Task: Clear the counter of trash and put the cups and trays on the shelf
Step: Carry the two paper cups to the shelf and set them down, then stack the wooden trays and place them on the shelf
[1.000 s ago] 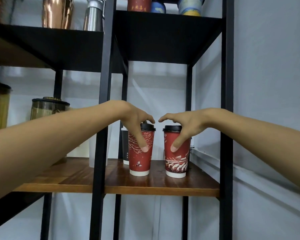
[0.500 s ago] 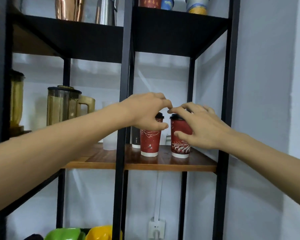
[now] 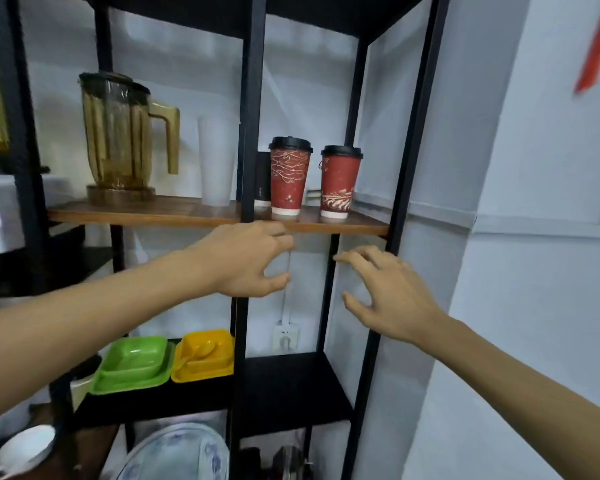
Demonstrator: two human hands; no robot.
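Two red paper cups with black lids stand upright on the wooden shelf (image 3: pixel 174 216): the left cup (image 3: pixel 289 178) and the right cup (image 3: pixel 340 183), a small gap between them. My left hand (image 3: pixel 246 261) hovers in front of and below the shelf edge, fingers curled apart, holding nothing. My right hand (image 3: pixel 392 296) is lower and to the right, fingers spread, empty. A green tray (image 3: pixel 134 363) and a yellow tray (image 3: pixel 203 355) sit side by side on the black shelf below.
A black metal post (image 3: pixel 252 109) stands in front of the cups. On the wooden shelf are an amber blender jug (image 3: pixel 123 133), a frosted cup (image 3: pixel 215 161) and a dark cup (image 3: pixel 262 180). A patterned plate (image 3: pixel 177 452) lies on a lower level. White wall at right.
Both hands have let go of the red cups and drawn back down below the shelf edge. The view has tilted down, showing the trays and plate on the lower levels.
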